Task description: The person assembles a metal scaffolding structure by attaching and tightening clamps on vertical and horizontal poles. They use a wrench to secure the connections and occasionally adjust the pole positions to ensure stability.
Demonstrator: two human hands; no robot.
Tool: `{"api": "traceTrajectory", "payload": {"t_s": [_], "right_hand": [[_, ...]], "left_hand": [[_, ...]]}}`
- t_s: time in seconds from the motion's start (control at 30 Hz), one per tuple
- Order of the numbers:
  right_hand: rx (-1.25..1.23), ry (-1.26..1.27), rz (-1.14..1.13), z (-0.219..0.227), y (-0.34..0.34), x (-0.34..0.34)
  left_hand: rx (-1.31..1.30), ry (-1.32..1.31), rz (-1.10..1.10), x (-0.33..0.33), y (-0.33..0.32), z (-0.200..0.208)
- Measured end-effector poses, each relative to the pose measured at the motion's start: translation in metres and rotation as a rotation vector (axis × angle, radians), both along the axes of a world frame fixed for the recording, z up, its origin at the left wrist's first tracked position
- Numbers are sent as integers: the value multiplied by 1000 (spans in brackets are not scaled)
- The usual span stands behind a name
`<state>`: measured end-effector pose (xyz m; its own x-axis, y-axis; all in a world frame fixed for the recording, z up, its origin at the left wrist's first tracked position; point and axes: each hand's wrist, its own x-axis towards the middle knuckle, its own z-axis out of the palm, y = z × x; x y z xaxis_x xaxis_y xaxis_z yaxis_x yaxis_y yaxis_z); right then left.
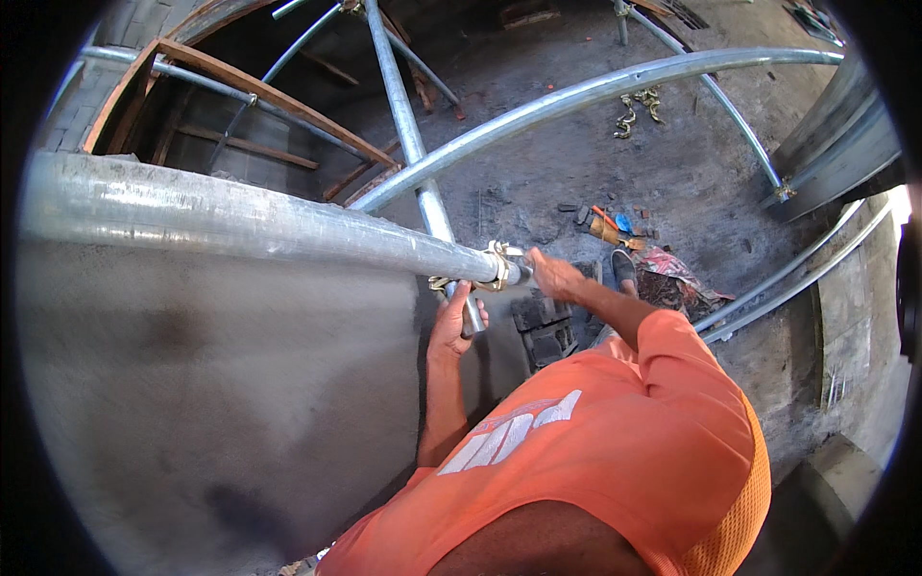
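Note:
A thick galvanised pipe (288, 230) runs from the left edge to the middle of the view. Near its right end sits a brass-coloured scaffold clamp (498, 269), where a thinner steel tube (408, 144) crosses beneath it. My left hand (449, 324) is wrapped round the tube's lower end, just below the crossing, with the thumb near the clamp. On the clamp's other side my right hand (555, 276) is closed beside the clamp's bolt. Whatever lies within those right fingers is hidden.
Another long pipe (615, 84) arcs across the far side. A wooden frame (264, 82) stands at the far left. Loose clamps (626, 117) and hand tools (605, 230) lie on the floor, with dark blocks (549, 336) near my feet. A round column (836, 144) rises at right.

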<state>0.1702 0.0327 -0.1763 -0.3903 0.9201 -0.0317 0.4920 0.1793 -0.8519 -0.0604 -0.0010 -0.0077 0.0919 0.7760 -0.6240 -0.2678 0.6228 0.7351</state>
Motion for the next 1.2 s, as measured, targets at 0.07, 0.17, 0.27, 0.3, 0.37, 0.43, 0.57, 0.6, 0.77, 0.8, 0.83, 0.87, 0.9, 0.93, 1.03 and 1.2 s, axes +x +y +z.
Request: {"api": "traceTrajectory", "payload": {"t_s": [0.07,0.17,0.27,0.3,0.37,0.43,0.57,0.6,0.77,0.8,0.83,0.87,0.9,0.93,1.03,1.2], "right_hand": [[213,23,17,-11,28,6],[476,37,-87,8,30,6],[-70,54,-81,60,-22,0],[-124,17,-115,84,-42,-8],[-492,228,-155,133,-58,-17],[-1107,790,-46,182,-61,-18],[-1672,1426,-233,239,-40,-13],[-1589,1374,-263,245,-40,-13],[-1513,1358,-339,244,-48,-19],[-1523,1432,-320,243,-48,-21],[-1563,1487,-327,243,-49,-23],[-1558,1596,-337,243,-50,-24],[-1508,1409,-335,244,-52,-24],[-1413,1275,-333,244,-55,-25],[-1293,1066,-362,246,-67,-22],[-1471,1267,-298,244,-57,-14]], "left_hand": [[-23,16,-8,0,0,1],[-22,15,-15,0,1,1],[-3,35,-13,-1,2,0],[9,23,-11,-1,2,-1],[5,23,-18,-1,1,-3],[19,28,-12,0,2,-5],[56,19,19,2,3,-6],[79,-1,18,2,1,-6],[42,-6,35,2,2,-6],[42,-28,15,2,2,-6],[56,-37,13,2,1,-6],[84,-55,3,2,1,-6],[93,-52,-11,2,1,-6],[60,-33,-7,2,1,-6],[23,-7,-10,0,2,-4],[28,-21,-4,-4,0,-8]]}}
